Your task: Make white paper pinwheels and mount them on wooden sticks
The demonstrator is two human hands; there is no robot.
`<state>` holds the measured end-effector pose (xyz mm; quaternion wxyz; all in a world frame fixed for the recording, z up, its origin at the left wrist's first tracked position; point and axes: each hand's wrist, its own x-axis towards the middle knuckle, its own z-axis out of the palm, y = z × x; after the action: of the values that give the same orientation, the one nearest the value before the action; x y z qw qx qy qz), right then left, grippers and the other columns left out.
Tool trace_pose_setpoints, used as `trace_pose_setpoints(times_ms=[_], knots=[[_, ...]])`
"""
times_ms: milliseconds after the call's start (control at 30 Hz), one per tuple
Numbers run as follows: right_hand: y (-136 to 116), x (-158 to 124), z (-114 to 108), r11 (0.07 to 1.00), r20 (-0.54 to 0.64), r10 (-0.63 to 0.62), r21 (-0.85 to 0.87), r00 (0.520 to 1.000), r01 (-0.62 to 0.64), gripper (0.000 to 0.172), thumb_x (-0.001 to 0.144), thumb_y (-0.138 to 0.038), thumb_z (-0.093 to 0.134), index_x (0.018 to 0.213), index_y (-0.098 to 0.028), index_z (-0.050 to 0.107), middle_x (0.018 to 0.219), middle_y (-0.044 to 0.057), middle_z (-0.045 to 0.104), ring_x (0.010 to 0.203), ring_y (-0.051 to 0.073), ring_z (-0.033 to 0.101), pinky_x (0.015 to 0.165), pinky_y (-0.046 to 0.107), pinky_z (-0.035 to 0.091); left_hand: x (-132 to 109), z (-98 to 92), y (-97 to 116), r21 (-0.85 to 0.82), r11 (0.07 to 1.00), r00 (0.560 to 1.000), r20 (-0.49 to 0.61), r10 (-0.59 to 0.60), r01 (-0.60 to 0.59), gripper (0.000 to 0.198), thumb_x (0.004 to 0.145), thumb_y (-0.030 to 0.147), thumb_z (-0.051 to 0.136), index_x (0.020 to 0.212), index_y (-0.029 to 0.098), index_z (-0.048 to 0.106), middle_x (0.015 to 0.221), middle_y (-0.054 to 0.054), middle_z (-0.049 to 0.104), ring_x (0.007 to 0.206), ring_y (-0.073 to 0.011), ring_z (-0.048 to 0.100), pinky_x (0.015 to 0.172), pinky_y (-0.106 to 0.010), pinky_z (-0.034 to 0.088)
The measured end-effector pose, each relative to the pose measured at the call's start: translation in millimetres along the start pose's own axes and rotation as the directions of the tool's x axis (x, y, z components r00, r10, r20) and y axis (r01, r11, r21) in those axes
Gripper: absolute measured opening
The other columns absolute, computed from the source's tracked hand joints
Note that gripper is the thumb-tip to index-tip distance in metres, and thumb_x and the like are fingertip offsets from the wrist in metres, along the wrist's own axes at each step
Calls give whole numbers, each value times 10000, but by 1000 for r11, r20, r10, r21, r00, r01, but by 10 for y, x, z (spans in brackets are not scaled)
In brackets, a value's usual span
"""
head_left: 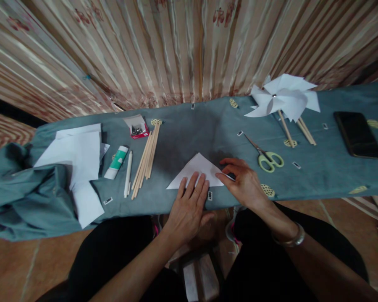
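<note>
A white sheet of paper [199, 164], folded into a triangle, lies on the cloth-covered table in front of me. My left hand [190, 201] rests on its lower edge, fingers stretched out flat. At the triangle's right corner, my right hand [242, 180] has its thumb and fingers bent around the paper's tip, pinching it. Just right of that hand lie scissors [269, 160] with light green handles, blades pointing up and left.
Left are wooden sticks [148, 157], a white pen [128, 174], a glue stick [116, 162], a red box of small metal pieces [137, 127] and white papers [85, 155]. Right are paper pinwheels [283, 96] on sticks and a phone [358, 134]. A curtain [176, 50] hangs behind.
</note>
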<state>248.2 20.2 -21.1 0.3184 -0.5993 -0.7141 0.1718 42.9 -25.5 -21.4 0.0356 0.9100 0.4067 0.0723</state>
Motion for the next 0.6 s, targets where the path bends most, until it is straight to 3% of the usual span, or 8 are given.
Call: trace_pose_setpoints(times_ms=[200,600], knots=[[-1,22,13,1000,7,7,26,1000,-7,225,867,-345,643,678,-224,654,1070,99,726,1024,279,664,918,451,522,5,-11,5,13,1000,1000,13,-5,4,781,929,562,494,1481,37,323,1576,-211,335,1481,-393,237,1185,-578,229],[5,30,56,1000,8,-13,7,1000,13,213,876,-335,624,693,-231,652,1077,91,717,1021,279,651,918,449,517,3,-10,7,6,999,999,32,-33,33,761,955,575,406,1504,59,295,1580,-219,320,1491,-389,216,1157,-689,168]])
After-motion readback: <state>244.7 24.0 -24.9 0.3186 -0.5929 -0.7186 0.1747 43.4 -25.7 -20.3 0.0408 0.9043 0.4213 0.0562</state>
